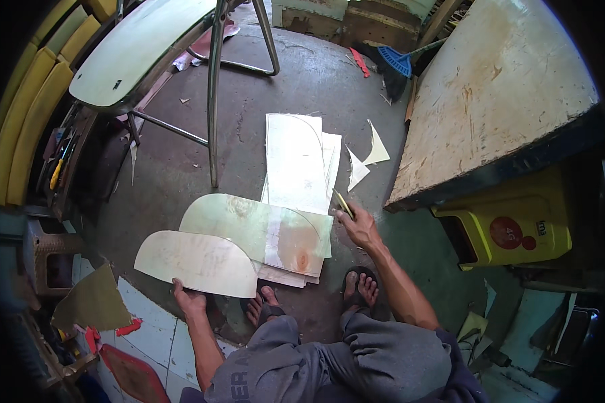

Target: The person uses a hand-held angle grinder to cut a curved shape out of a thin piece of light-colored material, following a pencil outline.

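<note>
Cream board [195,263] near lettered grey trousers [269,363]

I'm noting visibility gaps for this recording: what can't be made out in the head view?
All in the head view:
- Left hand: fingertips hidden under the pale rounded panel it holds.
- Yellow tool: mostly covered by the right hand; its tip is too small to identify.
- White sheets: partly covered by the greenish panel; their number can't be counted.
- White board on metal legs: cut off by the upper edge.
</note>
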The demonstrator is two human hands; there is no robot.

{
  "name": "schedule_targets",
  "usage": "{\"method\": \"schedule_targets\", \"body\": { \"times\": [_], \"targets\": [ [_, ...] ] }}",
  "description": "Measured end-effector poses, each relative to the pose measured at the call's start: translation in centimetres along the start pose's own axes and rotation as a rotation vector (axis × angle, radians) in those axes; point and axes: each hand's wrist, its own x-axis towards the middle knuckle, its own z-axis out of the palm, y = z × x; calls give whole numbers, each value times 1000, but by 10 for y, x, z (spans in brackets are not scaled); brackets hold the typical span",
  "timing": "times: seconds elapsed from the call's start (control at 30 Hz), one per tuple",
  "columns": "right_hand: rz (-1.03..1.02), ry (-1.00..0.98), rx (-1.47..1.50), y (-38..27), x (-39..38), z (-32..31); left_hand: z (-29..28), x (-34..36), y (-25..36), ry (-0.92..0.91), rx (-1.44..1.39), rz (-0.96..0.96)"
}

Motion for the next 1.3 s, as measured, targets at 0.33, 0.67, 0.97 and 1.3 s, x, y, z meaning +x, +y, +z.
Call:
{"method": "schedule_targets", "body": {
  "times": [0.33, 0.67, 0.97, 1.3],
  "targets": [
    [191, -55, 141, 26, -33, 25, -32, -1, -3, -83, -150, -42],
    [-53, -320, -59, 1, -55, 63, -21, -13, -6, -154, -144, -53],
    [168, 114, -82, 45, -32, 53, -33, -6, 4, -83, -209, -62],
    [261, 48, 105, 38, -31, 42, -30, -13, 6, -93, -190, -54]
  ]
}}
